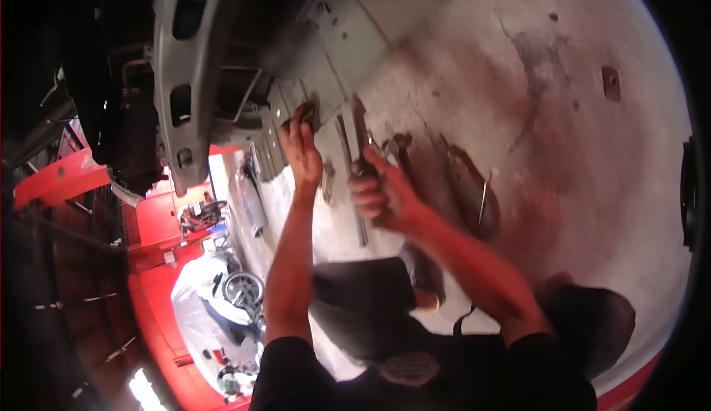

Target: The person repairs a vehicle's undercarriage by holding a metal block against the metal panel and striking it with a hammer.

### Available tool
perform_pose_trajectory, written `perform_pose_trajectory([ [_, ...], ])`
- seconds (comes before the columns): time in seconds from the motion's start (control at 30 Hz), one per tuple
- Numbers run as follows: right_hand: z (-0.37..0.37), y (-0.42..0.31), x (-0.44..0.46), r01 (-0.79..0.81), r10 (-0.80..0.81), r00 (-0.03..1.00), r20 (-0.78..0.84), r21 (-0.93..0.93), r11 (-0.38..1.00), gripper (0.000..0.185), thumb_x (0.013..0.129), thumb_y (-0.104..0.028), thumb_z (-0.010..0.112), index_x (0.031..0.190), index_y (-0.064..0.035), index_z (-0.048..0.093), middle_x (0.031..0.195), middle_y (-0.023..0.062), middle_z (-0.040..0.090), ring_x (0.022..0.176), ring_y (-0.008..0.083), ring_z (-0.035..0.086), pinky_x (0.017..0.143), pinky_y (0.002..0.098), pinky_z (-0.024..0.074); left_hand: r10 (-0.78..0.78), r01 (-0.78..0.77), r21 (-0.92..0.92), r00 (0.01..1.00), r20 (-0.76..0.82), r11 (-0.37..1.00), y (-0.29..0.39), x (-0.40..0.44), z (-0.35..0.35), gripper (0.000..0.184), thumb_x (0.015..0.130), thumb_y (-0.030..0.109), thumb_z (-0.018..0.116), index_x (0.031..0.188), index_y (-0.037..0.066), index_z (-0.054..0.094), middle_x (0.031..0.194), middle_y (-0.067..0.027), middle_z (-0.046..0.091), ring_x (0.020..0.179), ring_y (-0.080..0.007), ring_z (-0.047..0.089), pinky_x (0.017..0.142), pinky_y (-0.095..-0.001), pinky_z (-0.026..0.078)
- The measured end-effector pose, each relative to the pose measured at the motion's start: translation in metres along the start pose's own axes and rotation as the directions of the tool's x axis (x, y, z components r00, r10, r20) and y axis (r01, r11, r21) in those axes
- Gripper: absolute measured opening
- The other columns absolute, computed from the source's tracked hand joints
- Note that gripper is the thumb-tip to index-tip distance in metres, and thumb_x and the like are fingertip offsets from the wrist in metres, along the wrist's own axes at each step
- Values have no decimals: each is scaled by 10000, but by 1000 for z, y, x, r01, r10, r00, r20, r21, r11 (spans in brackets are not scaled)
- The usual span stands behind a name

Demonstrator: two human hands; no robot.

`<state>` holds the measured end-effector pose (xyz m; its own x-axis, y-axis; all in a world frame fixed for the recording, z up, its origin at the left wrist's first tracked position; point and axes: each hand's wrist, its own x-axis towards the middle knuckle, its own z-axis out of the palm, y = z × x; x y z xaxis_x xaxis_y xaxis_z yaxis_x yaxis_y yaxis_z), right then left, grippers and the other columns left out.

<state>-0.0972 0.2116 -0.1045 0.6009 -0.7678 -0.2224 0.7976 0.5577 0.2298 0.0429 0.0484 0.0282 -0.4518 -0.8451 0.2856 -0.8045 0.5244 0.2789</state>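
My left hand (302, 153) is raised to the pale, ribbed metal panel (333, 70) of a vehicle. Its fingers curl at a small dark piece (307, 113) near the panel's lower edge; what it is I cannot make out. To the right, my right hand (385, 195) is a fist around a dark-handled tool (359, 168). A bit of shiny metal shows just above that fist, and the tool's far end is unclear. Beside the fist a long narrow bar (361, 226) runs downward in view.
A slotted metal beam (180, 63) hangs at the upper left. On the stained concrete floor (585, 189) lie a thin metal rod (484, 200) and dark items. A motorcycle wheel (243, 289) and red panels (152, 292) stand at the lower left. My bent legs are below.
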Motion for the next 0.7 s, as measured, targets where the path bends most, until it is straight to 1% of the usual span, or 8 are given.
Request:
perform_pose_trajectory([
  [0.07,-33,10,6,306,-240,942,235,-306,902,435,953,-632,540,835,-215,506,603,-100,360,465,68,344,438,258,262,168,-145,329,985,-42,933,-47,-15,11,424,1088,297,381,1404,61,535,1232,-234,529,1186,-392,507,1036,-439,394],
  [0.1,-25,-10,-9,48,-46,999,14,-251,967,428,946,-644,539,831,-233,494,592,-110,340,437,65,302,438,261,251,164,-151,213,986,-44,965,-38,6,12,428,1086,300,383,1411,63,528,1235,-232,526,1189,-394,503,1047,-439,386],
  [0.2,-73,11,2,110,-112,985,-131,-21,994,423,937,-659,540,850,-247,494,597,-118,345,436,58,292,434,255,259,-20,18,40,998,58,999,-1,-6,-2,429,1074,332,401,1395,88,549,1247,-216,505,1156,-389,506,1045,-447,380],
  [0.3,-116,26,16,245,-209,932,-296,90,965,400,927,-643,574,904,-249,508,635,-118,372,478,54,327,457,248,289,21,-20,46,1000,-15,999,-16,-6,4,412,1072,326,406,1378,103,568,1193,-204,528,1120,-376,514,1004,-447,401],
  [0.4,-37,24,30,234,-257,966,-21,488,841,381,916,-620,615,948,-254,514,683,-115,398,528,54,364,482,243,304,21,-15,91,998,-64,996,-17,-9,12,417,1073,335,401,1364,93,577,1186,-215,533,1128,-382,511,1005,-448,400],
  [0.53,6,5,-5,145,-162,986,-47,-252,957,377,925,-618,606,926,-255,505,668,-100,416,509,61,377,452,248,299,9,-1,136,998,-60,991,-19,-13,0,396,1059,309,445,1362,93,580,1229,-243,532,1120,-430,523,998,-486,416],
  [0.6,-23,-15,-8,69,-56,996,62,-235,969,360,941,-588,599,850,-250,514,620,-89,416,455,50,336,403,238,265,46,-43,73,998,-42,996,-28,-9,6,407,1059,321,430,1376,110,573,1244,-241,529,1159,-440,502,1028,-487,399],
  [0.7,-63,-6,4,315,-307,923,-231,-4,949,402,945,-620,562,834,-235,531,608,-91,409,439,52,329,389,237,258,-19,22,101,999,-36,995,-15,-11,6,401,1051,317,433,1386,143,570,1270,-237,520,1194,-433,488,1047,-483,391],
])
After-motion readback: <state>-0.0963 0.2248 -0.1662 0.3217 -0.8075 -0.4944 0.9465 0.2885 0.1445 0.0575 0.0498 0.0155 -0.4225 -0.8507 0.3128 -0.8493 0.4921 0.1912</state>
